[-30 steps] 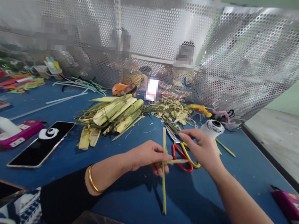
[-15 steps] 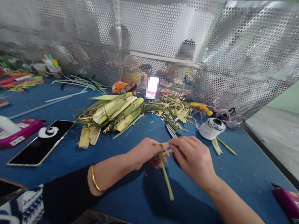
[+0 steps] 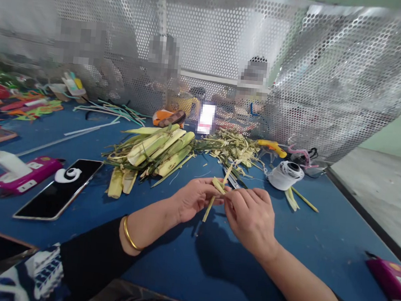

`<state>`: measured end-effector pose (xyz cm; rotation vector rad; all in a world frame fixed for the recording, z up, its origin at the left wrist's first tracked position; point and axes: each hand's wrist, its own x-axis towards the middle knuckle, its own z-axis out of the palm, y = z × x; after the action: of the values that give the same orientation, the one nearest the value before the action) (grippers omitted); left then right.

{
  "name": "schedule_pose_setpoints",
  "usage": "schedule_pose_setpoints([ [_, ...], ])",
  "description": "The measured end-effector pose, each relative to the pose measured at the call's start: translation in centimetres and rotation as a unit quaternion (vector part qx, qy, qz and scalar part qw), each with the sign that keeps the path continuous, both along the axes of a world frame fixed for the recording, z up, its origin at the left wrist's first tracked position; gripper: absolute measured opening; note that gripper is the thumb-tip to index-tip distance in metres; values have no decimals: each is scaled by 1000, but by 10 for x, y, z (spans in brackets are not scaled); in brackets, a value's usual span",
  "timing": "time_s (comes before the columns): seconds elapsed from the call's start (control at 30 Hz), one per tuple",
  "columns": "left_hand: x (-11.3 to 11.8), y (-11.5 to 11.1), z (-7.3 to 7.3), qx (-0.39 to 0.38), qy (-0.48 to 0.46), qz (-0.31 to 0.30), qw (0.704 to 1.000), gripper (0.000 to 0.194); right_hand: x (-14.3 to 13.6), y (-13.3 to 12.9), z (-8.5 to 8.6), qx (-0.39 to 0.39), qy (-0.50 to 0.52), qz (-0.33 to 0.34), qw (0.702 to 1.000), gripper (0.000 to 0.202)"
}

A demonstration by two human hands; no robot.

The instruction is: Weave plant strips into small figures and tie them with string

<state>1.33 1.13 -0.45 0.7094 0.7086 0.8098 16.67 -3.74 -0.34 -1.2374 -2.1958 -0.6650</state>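
Note:
Pale green corn husk strips (image 3: pixel 219 185), crossed over one another, are held just above the blue table. My left hand (image 3: pixel 196 198) pinches them near the crossing, with one end pointing down toward me and another pointing away. My right hand (image 3: pixel 253 216) is closed at their right side, its fingertips touching the strips. Just beyond my fingers lie scissors (image 3: pixel 232 180), partly hidden by my right hand. A pile of whole corn husks (image 3: pixel 158 154) lies past my left hand, and shredded husk scraps (image 3: pixel 234 146) are heaped beyond both hands.
A spool of white thread (image 3: pixel 285 175) stands to the right, near a yellow-handled tool (image 3: pixel 271 146). On the left lie a phone (image 3: pixel 60 189) and a purple power strip (image 3: pixel 26 175). A perforated metal screen (image 3: pixel 225 31) borders the back; people sit behind it.
The husk strips have turned in my fingers: the long end that hung toward the lower right now points down-left, and another end sticks up and away. Both hands stay close together.

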Motion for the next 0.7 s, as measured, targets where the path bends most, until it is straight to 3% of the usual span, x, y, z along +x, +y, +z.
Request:
schedule_pose_setpoints([
  [0.17, 0, 1, 1, 9, -2, 10, 1000, 15, -1, 4, -5, 35, -6, 24, 999, 24],
  [0.3, 1, 2, -3, 13, 2, 41, 999, 17, -1, 6, -6, 39, -33, 25, 998, 16],
  [0.5, 2, 0, -9, 22, 10, 17, 1000, 17, -5, 5, -9, 38, -121, 156, 980, 19],
  [0.6, 3, -1, -10, 35, 7, 9, 999, 21, -4, 5, -11, 17, -18, 154, 988, 19],
  [0.7, 5, -2, -10, 61, 10, 14, 998, 22, 1, 8, -11, -47, 186, 86, 978, 15],
])
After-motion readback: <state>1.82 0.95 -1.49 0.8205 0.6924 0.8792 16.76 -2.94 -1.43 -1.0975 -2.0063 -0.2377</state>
